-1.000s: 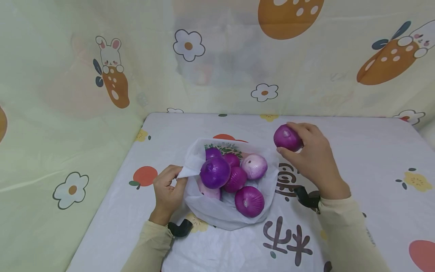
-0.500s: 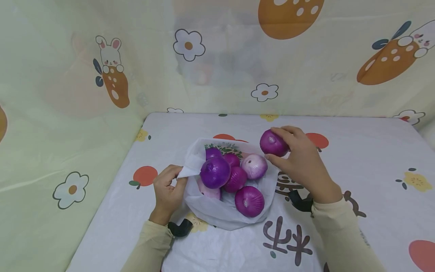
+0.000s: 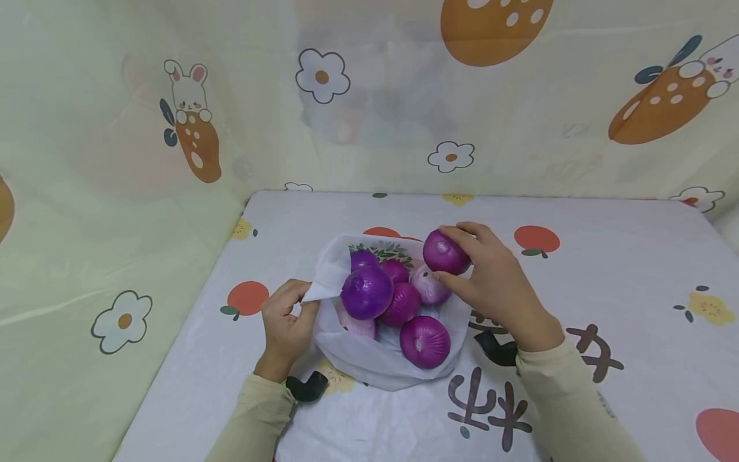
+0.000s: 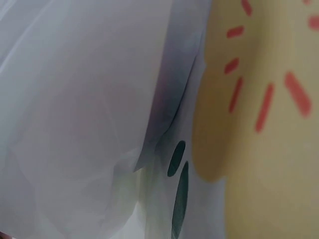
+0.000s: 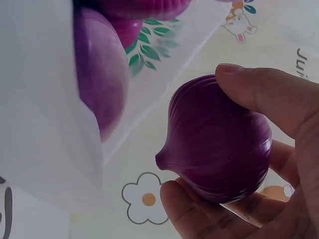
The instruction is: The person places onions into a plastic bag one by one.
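Observation:
My right hand (image 3: 496, 282) grips a purple onion (image 3: 446, 251) between thumb and curled fingers, above the far right rim of a white bag (image 3: 387, 375). In the right wrist view the onion (image 5: 219, 139) shows its pointed tip turned toward the bag. My left hand (image 3: 288, 327) pinches the bag's left edge. Several onions lie inside the open bag, among them a dark purple one (image 3: 367, 292), a pale one (image 3: 428, 286) and a magenta one (image 3: 424, 342). The left wrist view shows mostly the bag's white side (image 4: 84, 99), with the left hand nearly out of sight.
A white cloth printed with fruit and lettering covers the table (image 3: 623, 276). Behind and to the left hang pale curtains (image 3: 381, 115) with rabbits and flowers. Black wrist mounts (image 3: 308, 387) sit on both wrists.
My right hand has carried the onion leftward and slightly nearer, from beside the bag to over its right rim. The left hand keeps its hold in the same place.

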Tool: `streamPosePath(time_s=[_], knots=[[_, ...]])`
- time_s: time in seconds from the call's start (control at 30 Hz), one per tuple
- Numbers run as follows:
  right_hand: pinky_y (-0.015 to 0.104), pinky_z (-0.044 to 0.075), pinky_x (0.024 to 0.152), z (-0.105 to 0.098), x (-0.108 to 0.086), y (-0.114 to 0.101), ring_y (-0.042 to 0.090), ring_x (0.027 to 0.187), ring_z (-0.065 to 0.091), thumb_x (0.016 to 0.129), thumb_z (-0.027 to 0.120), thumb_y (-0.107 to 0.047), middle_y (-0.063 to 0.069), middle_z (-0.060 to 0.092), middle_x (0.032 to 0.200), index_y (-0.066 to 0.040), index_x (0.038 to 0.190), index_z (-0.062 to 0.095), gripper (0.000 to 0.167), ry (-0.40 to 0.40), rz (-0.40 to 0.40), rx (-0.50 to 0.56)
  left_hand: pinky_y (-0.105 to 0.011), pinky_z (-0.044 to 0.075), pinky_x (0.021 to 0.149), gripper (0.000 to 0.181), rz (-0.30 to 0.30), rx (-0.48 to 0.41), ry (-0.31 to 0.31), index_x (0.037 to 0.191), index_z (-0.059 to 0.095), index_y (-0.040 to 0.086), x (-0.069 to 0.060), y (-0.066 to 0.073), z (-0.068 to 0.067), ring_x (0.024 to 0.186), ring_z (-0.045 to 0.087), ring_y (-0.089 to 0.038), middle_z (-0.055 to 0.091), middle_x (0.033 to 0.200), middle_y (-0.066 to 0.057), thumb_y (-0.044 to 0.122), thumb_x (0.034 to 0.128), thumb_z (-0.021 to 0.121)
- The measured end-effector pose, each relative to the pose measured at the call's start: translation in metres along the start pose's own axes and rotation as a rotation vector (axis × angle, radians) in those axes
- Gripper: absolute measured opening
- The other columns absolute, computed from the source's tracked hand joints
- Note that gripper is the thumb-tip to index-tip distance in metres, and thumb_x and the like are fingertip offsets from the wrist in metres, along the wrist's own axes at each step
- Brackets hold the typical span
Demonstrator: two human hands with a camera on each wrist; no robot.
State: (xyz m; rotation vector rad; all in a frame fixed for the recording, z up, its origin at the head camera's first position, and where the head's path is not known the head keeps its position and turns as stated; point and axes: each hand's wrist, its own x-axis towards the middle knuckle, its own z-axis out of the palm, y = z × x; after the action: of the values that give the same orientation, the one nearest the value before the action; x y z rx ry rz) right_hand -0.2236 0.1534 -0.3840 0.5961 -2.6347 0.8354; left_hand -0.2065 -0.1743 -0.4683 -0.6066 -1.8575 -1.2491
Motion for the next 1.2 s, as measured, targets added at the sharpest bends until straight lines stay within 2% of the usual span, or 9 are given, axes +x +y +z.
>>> streamPosePath(time_s=[0.33, 0.73, 1.03, 1.2], knots=[[0.056, 0.06, 0.089, 0.011, 0.0, -0.007, 0.042, 0.114, 0.066, 0.081, 0.089, -0.014, 0.024, 0.055, 0.141, -0.006, 0.143, 0.06, 0.068, -0.033, -0.026, -0.004, -0.02, 0.049, 0.064, 0.014, 0.006, -0.003, 0.002, 0.087, 0.077, -0.001, 0.0, 0.0, 0.0, 0.067, 0.059, -0.017, 0.073, 0.08, -0.011, -0.002, 0.0859, 0.063], [0.059, 0.059, 0.089, 0.021, -0.001, -0.013, 0.043, 0.116, 0.066, 0.083, 0.088, -0.021, 0.025, 0.054, 0.142, -0.007, 0.145, 0.06, 0.069, -0.085, -0.043, -0.002, -0.02, 0.049, 0.064, 0.013, 0.002, -0.008, 0.004, 0.086, 0.077, -0.001, 0.001, 0.0, 0.0, 0.068, 0.059, -0.017, 0.073, 0.08, -0.012, -0.002, 0.086, 0.064], [0.057, 0.059, 0.09, 0.029, -0.003, -0.013, 0.038, 0.112, 0.068, 0.088, 0.083, -0.029, 0.02, 0.059, 0.138, -0.009, 0.148, 0.056, 0.068, -0.114, -0.065, -0.005, -0.02, 0.048, 0.065, 0.012, 0.002, -0.02, 0.004, 0.085, 0.076, -0.001, 0.001, 0.001, 0.001, 0.069, 0.059, -0.017, 0.072, 0.079, -0.012, -0.001, 0.0867, 0.064], [0.06, 0.056, 0.096, 0.031, -0.003, -0.013, 0.04, 0.124, 0.062, 0.092, 0.079, -0.032, 0.021, 0.056, 0.145, -0.008, 0.153, 0.049, 0.072, -0.181, -0.047, 0.004, -0.021, 0.048, 0.064, 0.014, 0.0, -0.018, 0.009, 0.085, 0.076, 0.0, 0.0, 0.001, 0.0, 0.069, 0.059, -0.016, 0.071, 0.079, -0.01, -0.002, 0.0857, 0.062]])
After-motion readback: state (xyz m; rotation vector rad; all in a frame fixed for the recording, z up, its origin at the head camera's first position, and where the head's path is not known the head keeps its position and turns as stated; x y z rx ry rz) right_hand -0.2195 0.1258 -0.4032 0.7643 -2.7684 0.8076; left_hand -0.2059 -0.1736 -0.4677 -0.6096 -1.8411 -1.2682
